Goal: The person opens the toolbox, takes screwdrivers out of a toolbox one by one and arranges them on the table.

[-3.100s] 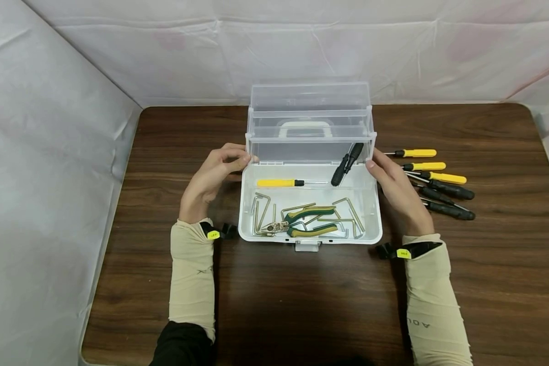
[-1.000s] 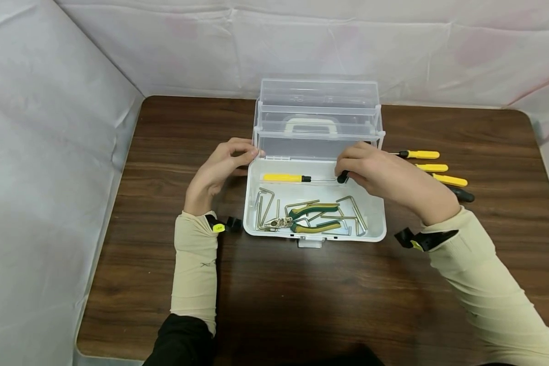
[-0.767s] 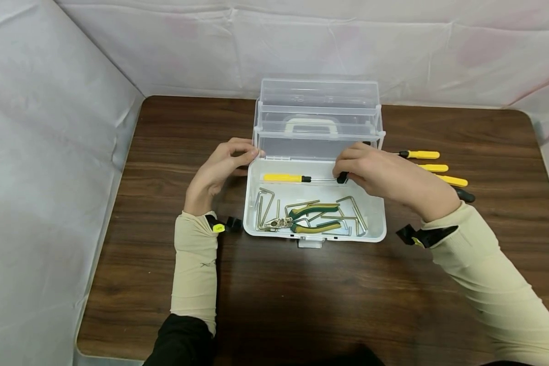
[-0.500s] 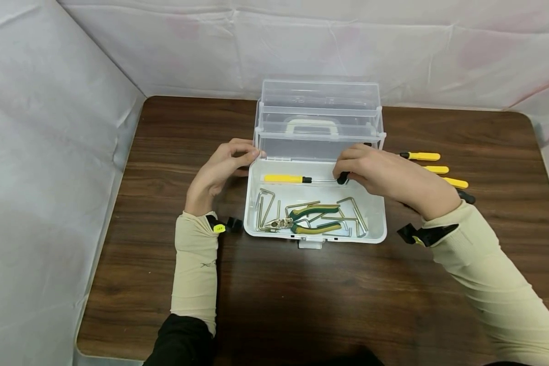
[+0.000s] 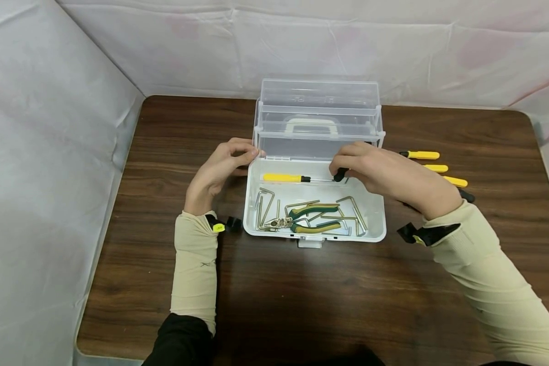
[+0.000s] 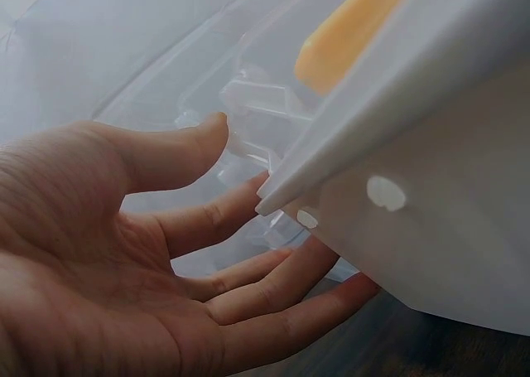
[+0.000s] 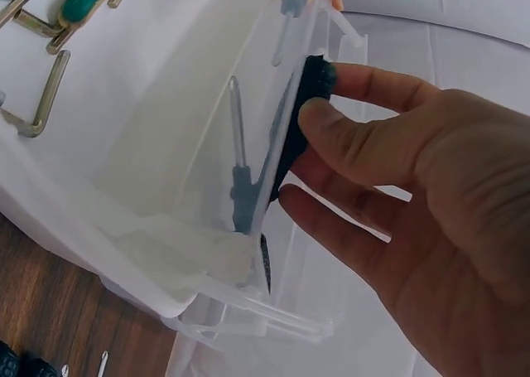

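My right hand (image 5: 377,168) reaches over the back of the white toolbox (image 5: 256,235), whose clear lid (image 5: 320,96) stands raised. Thumb and fingers pinch the black handle of a screwdriver (image 7: 302,116), mostly covered by the hand in the head view. Through the translucent wall, the right wrist view shows a second dark-handled screwdriver (image 7: 243,199). In the rear compartment lies a yellow screwdriver (image 5: 282,178). Pliers (image 5: 314,209) rest among several hex keys (image 5: 338,218) in front. At the rear left corner, my left hand (image 6: 157,228) has loosely extended fingers, some reaching behind the box; its thumb stands clear.
On the wooden table (image 5: 302,305), right of the box, lie several screwdrivers, with yellow handles (image 5: 423,155) and black ones (image 5: 466,195), partly hidden by the right forearm. White sheeting (image 5: 187,51) hangs behind the table and along the left side.
My right hand has left the box's right side, moved in over the rear compartment and taken hold of the black screwdriver. Lately its handle shifts slightly left. The left hand stays at its corner.
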Demonstrator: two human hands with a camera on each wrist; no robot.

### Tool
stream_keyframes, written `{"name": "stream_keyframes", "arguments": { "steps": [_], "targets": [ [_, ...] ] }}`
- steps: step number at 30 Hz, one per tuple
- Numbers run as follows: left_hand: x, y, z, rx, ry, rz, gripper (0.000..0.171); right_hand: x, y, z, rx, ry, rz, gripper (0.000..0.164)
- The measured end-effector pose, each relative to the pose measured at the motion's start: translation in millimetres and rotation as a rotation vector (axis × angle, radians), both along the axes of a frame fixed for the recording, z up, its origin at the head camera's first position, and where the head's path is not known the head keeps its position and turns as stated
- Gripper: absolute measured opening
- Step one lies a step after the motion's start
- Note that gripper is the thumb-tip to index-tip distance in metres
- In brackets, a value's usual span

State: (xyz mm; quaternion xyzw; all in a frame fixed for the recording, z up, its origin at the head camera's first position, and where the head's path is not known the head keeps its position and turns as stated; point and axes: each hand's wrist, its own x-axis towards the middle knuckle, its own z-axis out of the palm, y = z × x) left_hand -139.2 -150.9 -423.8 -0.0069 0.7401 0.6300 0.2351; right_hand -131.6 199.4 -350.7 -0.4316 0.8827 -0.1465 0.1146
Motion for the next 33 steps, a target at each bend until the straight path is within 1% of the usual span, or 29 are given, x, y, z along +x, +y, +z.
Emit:
{"name": "stream_keyframes", "arguments": {
  "steps": [5,9,18,24,29,33],
  "targets": [
    [-0.7,1,0.9,-0.003,0.0,-0.004,0.038,2.9,1,2.9,-0.046,-0.015,0.014,0.034],
    [-2.9,1,-0.1,-0.003,0.0,-0.01,0.038,6.3,1,7.2,-0.079,-0.01,0.025,0.036],
    [-6.5,2,-2.1,-0.005,-0.006,-0.016,0.039,12.8,5,14.2,-0.145,0.037,0.06,0.037],
    [-7.4,1,-3.8,-0.019,0.001,-0.032,0.04,16.5,13,19.8,-0.161,0.066,0.05,0.04],
    [-8.3,-2,-4.5,-0.022,-0.002,-0.037,0.042,18.1,25,18.2,-0.171,0.1,0.04,0.043],
    [-8.9,-4,-5.6,-0.024,-0.009,-0.031,0.042,19.0,35,13.6,-0.175,0.147,0.028,0.045]
  ]
}}
